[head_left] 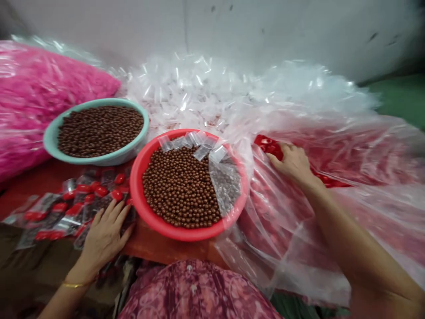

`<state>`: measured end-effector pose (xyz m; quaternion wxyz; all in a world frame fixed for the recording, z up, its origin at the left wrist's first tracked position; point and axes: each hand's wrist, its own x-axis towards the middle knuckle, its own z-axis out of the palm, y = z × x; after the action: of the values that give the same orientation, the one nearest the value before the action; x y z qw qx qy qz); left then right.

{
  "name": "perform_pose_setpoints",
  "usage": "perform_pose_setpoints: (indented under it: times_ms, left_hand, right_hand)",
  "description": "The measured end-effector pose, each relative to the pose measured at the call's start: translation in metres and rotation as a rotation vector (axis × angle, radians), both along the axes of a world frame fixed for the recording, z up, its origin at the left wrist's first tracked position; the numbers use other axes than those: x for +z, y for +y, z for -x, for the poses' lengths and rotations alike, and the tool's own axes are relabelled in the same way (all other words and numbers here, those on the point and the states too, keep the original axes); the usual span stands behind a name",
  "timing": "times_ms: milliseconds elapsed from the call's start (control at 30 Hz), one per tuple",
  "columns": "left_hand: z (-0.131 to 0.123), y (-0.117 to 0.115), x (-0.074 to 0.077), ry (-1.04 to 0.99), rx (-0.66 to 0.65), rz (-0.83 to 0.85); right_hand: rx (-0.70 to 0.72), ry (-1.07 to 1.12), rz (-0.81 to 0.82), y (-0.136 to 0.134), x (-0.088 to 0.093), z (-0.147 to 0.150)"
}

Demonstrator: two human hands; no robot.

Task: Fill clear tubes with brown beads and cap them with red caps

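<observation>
My left hand [105,232] lies flat with fingers spread on a pile of small filled packets with red tops [71,206]. My right hand [292,163] reaches into a large clear plastic bag [332,212] of red pieces [268,145]; its fingers curl down among them and their tips are hidden. Between the hands stands a red bowl [156,221] full of small brown balls [181,188], with several empty little clear bags [195,144] lying on its far side.
A teal bowl [50,137] of brown balls stands at the back left. Behind it lies a big bag of pink pieces [36,93]. A heap of small clear bags [206,88] fills the back. A red tabletop [152,246] shows under the bowls.
</observation>
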<state>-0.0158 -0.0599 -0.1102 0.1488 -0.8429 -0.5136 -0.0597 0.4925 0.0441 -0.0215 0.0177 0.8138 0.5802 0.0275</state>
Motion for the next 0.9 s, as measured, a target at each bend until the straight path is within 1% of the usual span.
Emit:
perform_pose_setpoints:
  times_ms: [100,167,300,367,400,467,533,600,667,733,800,867,900]
  left_hand:
    - [0.016,-0.026,-0.006,-0.004,0.011,-0.038]
    - [0.026,-0.046,-0.01,0.01,0.014,-0.082]
    - [0.047,-0.083,-0.013,0.041,0.056,-0.173]
    - [0.057,-0.093,-0.01,0.034,0.087,-0.203]
    - [0.06,-0.095,-0.006,0.016,0.101,-0.217]
    - [0.06,-0.089,0.007,-0.039,0.127,-0.248]
    - [0.05,-0.07,0.029,-0.088,0.134,-0.277]
    - [0.027,-0.037,0.056,-0.122,0.092,-0.29]
    - [-0.005,0.006,0.082,-0.138,-0.014,-0.286]
    - [-0.039,0.054,0.1,-0.093,-0.157,-0.231]
    - [-0.07,0.103,0.11,-0.009,-0.28,-0.116]
    - [-0.093,0.146,0.111,0.049,-0.37,-0.007]
    - [-0.101,0.163,0.111,0.052,-0.395,0.035]
  right_hand:
    - [0.013,0.009,0.059,0.005,-0.001,0.009]
    - [0.008,0.014,0.063,0.004,-0.002,0.013]
    - [-0.04,0.016,0.08,0.002,-0.007,0.013]
    - [-0.058,0.011,0.087,0.004,-0.01,0.012]
    - [-0.059,0.009,0.083,0.005,-0.011,0.011]
    - [-0.054,0.008,0.061,0.007,-0.014,0.009]
    - [-0.038,0.016,0.019,0.007,-0.016,0.008]
    - [-0.026,0.027,-0.019,0.006,-0.018,0.007]
    - [-0.018,0.029,-0.051,0.004,-0.02,0.007]
    - [-0.018,0.018,-0.075,0.003,-0.021,0.008]
    - [-0.023,0.01,-0.071,0.002,-0.02,0.01]
    - [-0.027,0.015,-0.03,0.002,-0.017,0.011]
    - [-0.027,0.019,-0.01,0.001,-0.016,0.012]
